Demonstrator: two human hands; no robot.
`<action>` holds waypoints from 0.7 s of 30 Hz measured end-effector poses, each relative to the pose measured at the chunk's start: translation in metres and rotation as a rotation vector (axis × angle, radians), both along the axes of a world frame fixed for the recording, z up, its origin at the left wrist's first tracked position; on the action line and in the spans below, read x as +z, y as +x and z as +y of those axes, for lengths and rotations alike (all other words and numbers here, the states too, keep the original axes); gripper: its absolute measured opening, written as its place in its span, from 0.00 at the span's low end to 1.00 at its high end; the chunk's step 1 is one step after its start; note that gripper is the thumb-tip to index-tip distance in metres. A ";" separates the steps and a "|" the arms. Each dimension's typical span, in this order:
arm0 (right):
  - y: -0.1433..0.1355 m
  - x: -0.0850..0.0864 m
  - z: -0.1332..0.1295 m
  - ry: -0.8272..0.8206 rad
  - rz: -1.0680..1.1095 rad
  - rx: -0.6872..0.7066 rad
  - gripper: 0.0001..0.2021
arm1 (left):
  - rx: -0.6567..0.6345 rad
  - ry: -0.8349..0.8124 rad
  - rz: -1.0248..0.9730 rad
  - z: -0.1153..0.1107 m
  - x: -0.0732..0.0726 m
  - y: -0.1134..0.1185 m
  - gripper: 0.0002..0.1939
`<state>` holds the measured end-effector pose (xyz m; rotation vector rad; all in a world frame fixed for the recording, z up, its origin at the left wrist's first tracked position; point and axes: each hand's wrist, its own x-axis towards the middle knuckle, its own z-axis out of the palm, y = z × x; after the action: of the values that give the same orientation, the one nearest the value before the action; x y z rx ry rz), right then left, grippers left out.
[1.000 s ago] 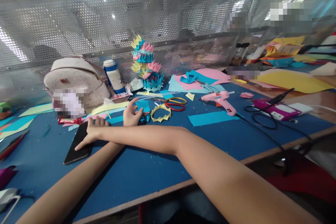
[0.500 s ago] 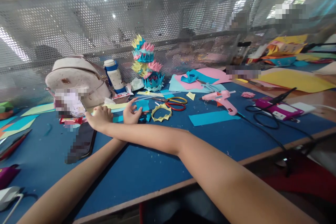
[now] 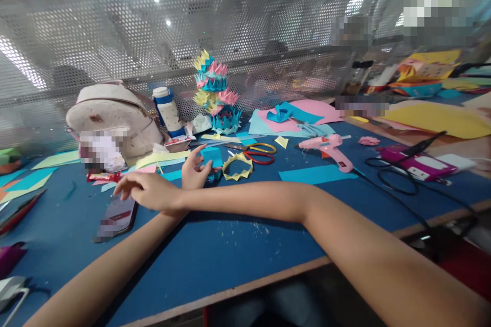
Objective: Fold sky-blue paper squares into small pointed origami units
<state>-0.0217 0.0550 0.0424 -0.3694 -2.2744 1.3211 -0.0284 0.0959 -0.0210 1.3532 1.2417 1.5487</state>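
My forearms cross, the right one over the left. My right hand (image 3: 148, 190) hovers palm down at the far end of a phone (image 3: 117, 218), its fingers loosely bent and apart, with nothing seen in them. Beyond it, my left hand (image 3: 195, 169) has its fingers apart beside a blue folded paper piece (image 3: 214, 174); whether it touches the piece is unclear. A yellow zigzag paper ring (image 3: 225, 169) lies just right of that hand, with scissors (image 3: 261, 157) behind it. Yellow paper strips (image 3: 172, 156) lie beyond my right hand.
A pink glue gun (image 3: 337, 153) with a black cable lies right of a blue paper strip (image 3: 307, 174). A layered paper tower (image 3: 215, 82), a bottle (image 3: 169, 112) and a backpack (image 3: 111, 107) stand along the perforated metal screen (image 3: 126, 30). Coloured sheets (image 3: 322, 111) lie at the back right.
My right hand has drawn back from the paper strips toward me, over the phone. The phone's screen looks brighter. My left hand stays nearly in place, and the view has shifted slightly.
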 end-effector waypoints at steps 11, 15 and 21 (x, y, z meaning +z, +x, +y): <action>0.211 -0.001 0.009 0.215 -0.073 -0.168 0.07 | -0.098 -0.040 0.026 -0.042 0.008 0.000 0.16; 0.233 -0.016 0.033 0.158 -0.166 -0.318 0.12 | -0.209 -0.070 0.054 -0.055 0.009 0.012 0.15; 0.230 -0.027 0.032 0.207 -0.214 -0.311 0.15 | -0.351 -0.129 0.090 -0.068 0.007 0.029 0.13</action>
<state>0.2088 0.0872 0.0154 -0.7867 -2.3776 0.9186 0.0002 0.0279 -0.0137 1.4774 1.0681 1.1567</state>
